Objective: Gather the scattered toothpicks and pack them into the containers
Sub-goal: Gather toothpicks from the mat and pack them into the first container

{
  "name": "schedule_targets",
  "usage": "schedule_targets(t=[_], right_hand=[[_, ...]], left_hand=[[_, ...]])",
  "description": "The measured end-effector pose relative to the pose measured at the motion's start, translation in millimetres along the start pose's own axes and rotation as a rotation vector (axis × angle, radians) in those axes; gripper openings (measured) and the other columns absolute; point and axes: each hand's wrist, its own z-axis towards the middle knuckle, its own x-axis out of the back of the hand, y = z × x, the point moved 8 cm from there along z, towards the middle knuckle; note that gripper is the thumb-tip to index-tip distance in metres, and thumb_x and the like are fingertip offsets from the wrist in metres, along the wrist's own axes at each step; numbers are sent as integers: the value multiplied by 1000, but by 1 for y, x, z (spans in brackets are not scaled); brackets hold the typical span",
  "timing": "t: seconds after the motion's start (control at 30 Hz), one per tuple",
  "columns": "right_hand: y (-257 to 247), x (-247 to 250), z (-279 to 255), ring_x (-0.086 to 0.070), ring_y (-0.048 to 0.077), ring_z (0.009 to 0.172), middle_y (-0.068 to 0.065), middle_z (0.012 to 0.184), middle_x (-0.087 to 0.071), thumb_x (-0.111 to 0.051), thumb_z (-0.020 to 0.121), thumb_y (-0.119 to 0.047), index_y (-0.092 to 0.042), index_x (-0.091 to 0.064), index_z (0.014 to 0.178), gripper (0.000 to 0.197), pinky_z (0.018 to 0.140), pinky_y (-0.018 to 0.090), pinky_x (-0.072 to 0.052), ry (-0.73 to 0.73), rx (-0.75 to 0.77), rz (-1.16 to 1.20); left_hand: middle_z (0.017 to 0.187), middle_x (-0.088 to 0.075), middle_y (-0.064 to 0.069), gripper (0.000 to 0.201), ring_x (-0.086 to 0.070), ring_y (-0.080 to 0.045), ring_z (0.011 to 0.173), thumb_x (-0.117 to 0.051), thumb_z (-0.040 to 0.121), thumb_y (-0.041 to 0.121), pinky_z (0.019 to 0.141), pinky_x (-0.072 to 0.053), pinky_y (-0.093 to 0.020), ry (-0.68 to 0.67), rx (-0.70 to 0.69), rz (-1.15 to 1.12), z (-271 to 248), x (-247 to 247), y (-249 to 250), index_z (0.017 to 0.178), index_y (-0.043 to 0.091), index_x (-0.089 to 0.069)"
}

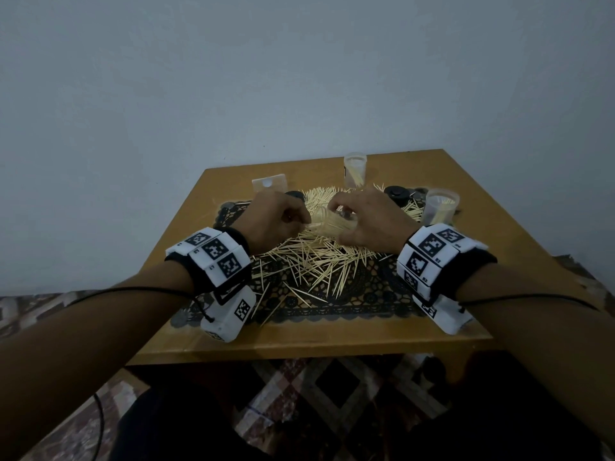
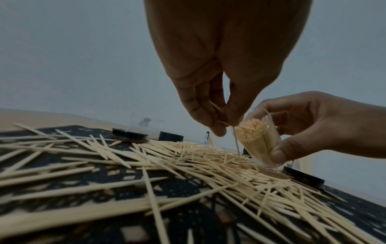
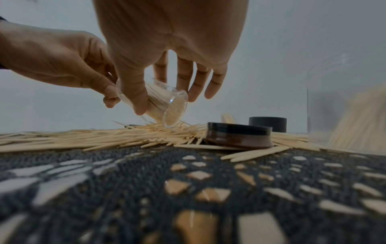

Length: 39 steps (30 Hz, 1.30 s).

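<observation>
Loose toothpicks (image 1: 309, 264) lie in a heap on a black lace mat (image 1: 366, 304). My right hand (image 1: 339, 224) grips a clear container (image 1: 327, 222) packed with toothpicks, tilted with its mouth toward the left and its base on the heap. In the right wrist view the thumb (image 3: 135, 100) lies across this container (image 3: 167, 107). My left hand (image 1: 301, 221) pinches a few toothpicks at the container's mouth. In the left wrist view, one toothpick (image 2: 236, 140) hangs down from the pinching left hand (image 2: 221, 125) beside the container (image 2: 256, 140).
Two more clear containers stand upright with some toothpicks in them, one at the back (image 1: 355, 171) and one at the right (image 1: 441, 206). Black lids (image 1: 396, 193) (image 1: 294, 195) lie on the mat. A clear plastic piece (image 1: 269, 184) stands at the back left. The wooden table (image 1: 332, 341) meets a wall.
</observation>
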Motion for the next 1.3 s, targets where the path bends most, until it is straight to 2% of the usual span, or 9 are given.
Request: schedule_targets(t=[0.17, 0.33, 0.5, 0.63, 0.77, 0.9, 1.07, 1.2, 1.3], right_hand=[[-4, 0, -1, -52, 13, 87, -4, 95, -66, -83, 70, -29, -21, -63, 110, 45, 80, 33, -46, -18, 28, -17], [-2, -4, 0, -61, 18, 87, -1, 95, -67, -84, 67, -29, -24, -63, 108, 47, 76, 33, -49, -30, 19, 12], [3, -4, 2, -61, 20, 88, 2, 98, -66, -84, 67, -32, -26, -60, 109, 48, 77, 36, -53, -14, -10, 11], [7, -3, 2, -59, 21, 90, 3, 98, -66, -83, 68, -34, -24, -58, 110, 49, 80, 37, -52, 0, -29, 14], [6, -3, 2, -60, 21, 91, 2, 98, -68, -82, 70, -35, -21, -57, 111, 50, 80, 36, -52, 3, -24, 18], [4, -1, 0, -62, 20, 88, 3, 97, -68, -84, 69, -34, -18, -58, 110, 51, 76, 33, -51, 3, 3, 50], [4, 0, 1, -61, 17, 84, 1, 95, -66, -85, 68, -38, -17, -58, 110, 54, 74, 31, -51, 14, -8, 70], [2, 0, -1, -63, 16, 80, 0, 92, -63, -84, 70, -32, -15, -56, 108, 50, 68, 29, -51, -16, 3, 114], [1, -2, 0, -62, 20, 86, 3, 98, -62, -84, 70, -38, -11, -57, 112, 56, 73, 34, -52, -18, 7, 100]], left_hand=[[76, -64, 8, 10, -55, 4, 67, -74, 79, 4, 61, -40, -1, -30, -5, -32, 9, -8, 5, 85, 11, -70], [78, -70, -2, 9, -67, -15, 74, -75, 77, 2, 71, -54, -25, -9, 58, -279, 13, -9, -3, 82, 7, -68], [85, -70, -2, 13, -68, -18, 75, -72, 81, 3, 67, -53, -27, 36, 89, -320, 11, -10, -7, 90, 11, -68], [101, -69, -6, 25, -66, -19, 93, -65, 83, -3, 86, -55, -32, 176, 143, -282, 4, 0, -14, 105, 10, -66], [147, -41, -7, 73, -45, -17, 129, -52, 81, -1, 105, -41, -32, -160, 157, -270, -9, -28, 1, 149, 7, -27], [155, -24, -11, 84, -40, -16, 127, -50, 84, -2, 101, -38, -29, -341, 160, -260, -17, -45, 8, 153, 12, -4], [149, -40, -4, 78, -45, -21, 130, -51, 71, 9, 98, -45, -38, -84, 157, -308, -11, -26, -6, 146, 18, -31], [137, -54, -4, 63, -53, -13, 115, -52, 78, -6, 95, -46, -30, -40, 86, -247, -14, -24, 10, 139, 10, -47], [131, -58, -5, 62, -51, -10, 124, -51, 79, -10, 95, -49, -30, 55, 129, -357, -15, -20, 9, 137, 9, -47]])
